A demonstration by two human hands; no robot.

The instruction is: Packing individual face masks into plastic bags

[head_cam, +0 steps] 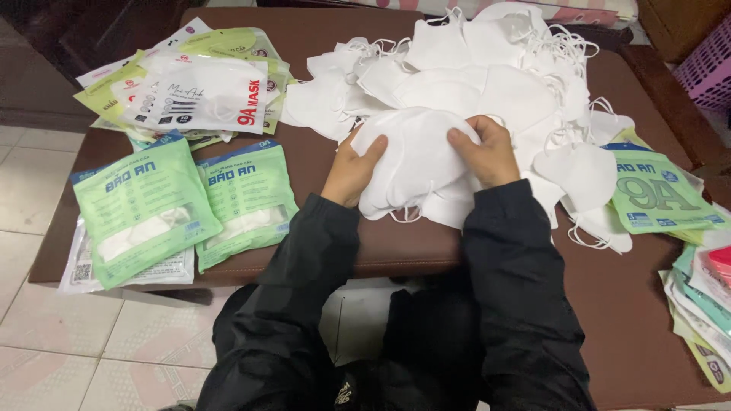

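My left hand and my right hand both grip a stack of white face masks, one hand on each side, just above the brown table. The stack rests near the table's front edge, with ear loops hanging below it. Behind it spreads a big loose pile of white masks, reaching to the far edge. Both arms wear black sleeves.
Two filled green mask packets lie at the left front. Empty green and white packets are heaped at the back left. More green packets and a stack of flat packets lie on the right. A purple basket stands far right.
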